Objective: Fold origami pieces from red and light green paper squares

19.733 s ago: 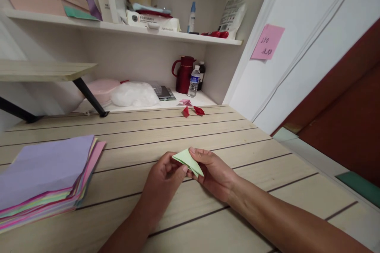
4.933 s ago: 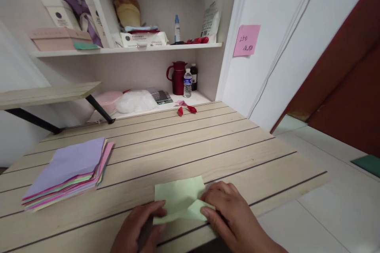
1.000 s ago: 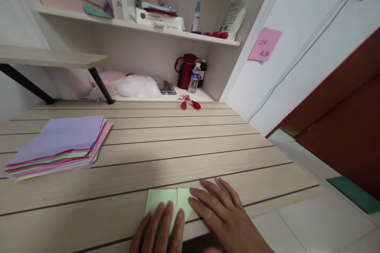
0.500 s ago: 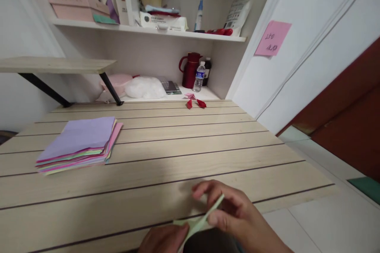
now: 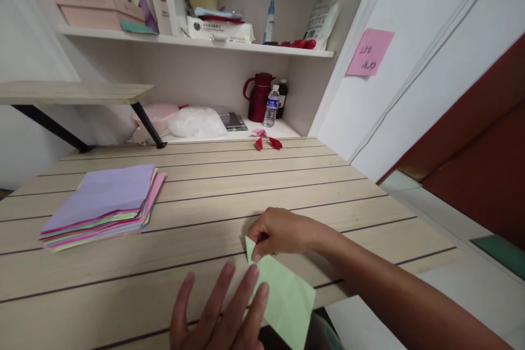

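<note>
A light green sheet of paper (image 5: 287, 292) lies at the front edge of the table, with one narrow corner pointing away from me. My right hand (image 5: 276, 232) is closed in a pinch on that far corner, its thumb on top. My left hand (image 5: 223, 311) is open, fingers spread, the fingertips resting at the paper's left edge. To the left sits a stack of coloured paper (image 5: 115, 191), purple on top. Part of the near end of the green paper hangs past the table edge, over my lap.
Small folded red paper pieces (image 5: 275, 143) and a pink one (image 5: 259, 132) lie at the back of the table (image 5: 197, 169). Behind them stand a dark red jug (image 5: 258, 98) and a water bottle (image 5: 271, 106). A raised wooden shelf (image 5: 77, 92) is at the left.
The green paper has gone from held edge-up to lying flatter. My right hand has moved forward and left to its far corner. My left hand has let go and spread its fingers.
</note>
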Demonstrator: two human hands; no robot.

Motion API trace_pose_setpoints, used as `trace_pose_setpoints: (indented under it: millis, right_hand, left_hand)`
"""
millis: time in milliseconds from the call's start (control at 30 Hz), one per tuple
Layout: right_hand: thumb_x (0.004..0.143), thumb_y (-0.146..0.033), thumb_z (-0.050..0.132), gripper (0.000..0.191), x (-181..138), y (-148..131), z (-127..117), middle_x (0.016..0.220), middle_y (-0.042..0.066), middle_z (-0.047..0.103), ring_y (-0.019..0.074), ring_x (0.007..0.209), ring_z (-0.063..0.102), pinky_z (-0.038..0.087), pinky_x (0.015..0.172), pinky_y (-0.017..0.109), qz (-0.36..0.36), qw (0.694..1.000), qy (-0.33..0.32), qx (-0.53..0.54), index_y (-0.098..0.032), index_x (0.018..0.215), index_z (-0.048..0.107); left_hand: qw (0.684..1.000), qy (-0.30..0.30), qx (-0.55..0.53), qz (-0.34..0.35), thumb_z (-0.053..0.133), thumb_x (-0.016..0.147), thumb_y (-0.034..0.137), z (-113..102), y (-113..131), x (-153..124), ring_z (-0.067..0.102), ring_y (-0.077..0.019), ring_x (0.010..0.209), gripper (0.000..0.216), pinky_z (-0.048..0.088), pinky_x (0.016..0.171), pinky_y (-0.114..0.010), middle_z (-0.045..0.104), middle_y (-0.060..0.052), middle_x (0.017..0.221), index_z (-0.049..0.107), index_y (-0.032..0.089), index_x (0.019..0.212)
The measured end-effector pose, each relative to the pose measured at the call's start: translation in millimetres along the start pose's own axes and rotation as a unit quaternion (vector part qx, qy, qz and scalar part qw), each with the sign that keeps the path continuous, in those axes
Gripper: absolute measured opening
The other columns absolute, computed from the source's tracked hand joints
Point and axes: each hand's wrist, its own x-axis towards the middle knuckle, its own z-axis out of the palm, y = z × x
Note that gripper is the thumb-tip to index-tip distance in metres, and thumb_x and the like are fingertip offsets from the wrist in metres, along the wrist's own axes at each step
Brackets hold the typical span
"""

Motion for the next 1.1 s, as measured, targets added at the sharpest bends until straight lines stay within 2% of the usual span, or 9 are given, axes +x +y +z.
trace_pose_setpoints:
  millis: [133, 200, 233, 333, 500, 567, 700, 933, 1100]
  right_hand:
    - [0.079, -0.027, 0.076, 0.027, 6, -11, 3, 0.055, -0.01, 0.047, 0.0077, 0.055, 0.043, 0.03, 0.054, 0.022, -0.059, 0.997, -0.011, -0.05, -0.02, 0.06, 0.058]
    - [0.083, -0.03, 0.075, 0.01, 2, -12, 6, 0.07, -0.007, 0.058, 0.0102, 0.066, 0.053, 0.036, 0.062, 0.022, -0.068, 0.995, 0.029, -0.068, -0.022, 0.081, 0.068]
    - [0.085, -0.031, 0.073, 0.015, -3, -12, 8, 0.084, -0.004, 0.063, 0.0127, 0.077, 0.058, 0.04, 0.069, 0.023, -0.073, 0.992, 0.064, -0.081, -0.023, 0.097, 0.07]
    - [0.094, -0.037, 0.063, 0.042, -33, -7, 13, 0.125, 0.008, 0.061, 0.0201, 0.114, 0.057, 0.041, 0.097, 0.031, -0.122, 0.971, 0.159, -0.13, -0.024, 0.133, 0.055]
    - [0.085, -0.055, 0.068, 0.074, -93, 11, 34, 0.153, 0.009, 0.041, 0.0272, 0.141, 0.037, 0.02, 0.118, 0.045, -0.165, 0.96, 0.074, -0.212, -0.03, 0.148, 0.037]
    - [0.093, -0.05, 0.06, 0.062, -106, 18, 45, 0.153, 0.007, 0.043, 0.0284, 0.143, 0.033, 0.016, 0.118, 0.05, -0.137, 0.95, 0.093, -0.266, -0.032, 0.148, 0.038]
    - [0.093, -0.053, 0.058, 0.044, -106, 24, 56, 0.143, 0.004, 0.053, 0.0273, 0.139, 0.036, 0.029, 0.113, 0.045, -0.125, 0.946, 0.126, -0.271, -0.031, 0.131, 0.056]
    - [0.087, -0.056, 0.065, 0.062, -94, 19, 38, 0.14, 0.008, 0.052, 0.0286, 0.13, 0.042, 0.034, 0.107, 0.045, -0.149, 0.955, 0.089, -0.241, -0.031, 0.141, 0.048]
    - [0.091, -0.049, 0.062, 0.05, -97, 15, 43, 0.137, 0.007, 0.053, 0.0292, 0.128, 0.043, 0.033, 0.107, 0.045, -0.142, 0.952, 0.087, -0.258, -0.03, 0.137, 0.053]
  left_hand:
    - [0.994, -0.077, 0.01, 0.078, 0.045, 0.097, 0.028, 8, -6, -3, 0.036, -0.02, 0.142, 0.033, 0.006, 0.121, -0.061, 0.065, 0.009, 0.132, 0.064, 0.035, 0.123]
    - [0.987, -0.096, 0.031, 0.126, 0.047, 0.096, 0.029, 9, -10, -8, 0.05, -0.0184, 0.13, 0.034, 0.006, 0.122, -0.058, 0.066, 0.007, 0.132, 0.063, 0.031, 0.126]
    - [0.986, -0.098, 0.038, 0.13, 0.048, 0.096, 0.029, 10, -10, -11, 0.055, -0.0182, 0.123, 0.034, 0.007, 0.122, -0.058, 0.067, 0.005, 0.131, 0.063, 0.03, 0.126]
    - [0.993, -0.086, 0.042, 0.069, 0.05, 0.095, 0.027, 12, 3, -16, 0.061, -0.0205, 0.115, 0.033, 0.011, 0.12, -0.062, 0.068, 0.0, 0.129, 0.064, 0.024, 0.124]
    - [0.993, -0.088, 0.032, -0.075, 0.048, 0.095, 0.033, 18, 38, -17, 0.062, -0.0208, 0.115, 0.036, 0.011, 0.122, -0.055, 0.068, 0.0, 0.129, 0.062, 0.024, 0.127]
    - [0.99, -0.087, 0.039, -0.109, 0.048, 0.095, 0.036, 21, 46, -17, 0.063, -0.0227, 0.114, 0.037, 0.012, 0.122, -0.053, 0.068, -0.001, 0.129, 0.063, 0.024, 0.127]
    - [0.99, -0.075, 0.047, -0.105, 0.045, 0.095, 0.04, 23, 49, -22, 0.063, -0.0243, 0.113, 0.041, 0.014, 0.123, -0.05, 0.071, -0.003, 0.125, 0.062, 0.018, 0.126]
    - [0.993, -0.077, 0.049, -0.081, 0.045, 0.093, 0.031, 21, 43, -27, 0.064, -0.0241, 0.114, 0.038, 0.017, 0.122, -0.047, 0.072, -0.009, 0.123, 0.062, 0.013, 0.123]
    - [0.995, -0.059, 0.036, -0.076, 0.043, 0.096, 0.033, 19, 43, -28, 0.066, -0.0217, 0.11, 0.035, 0.021, 0.121, -0.044, 0.075, -0.006, 0.115, 0.063, 0.017, 0.12]
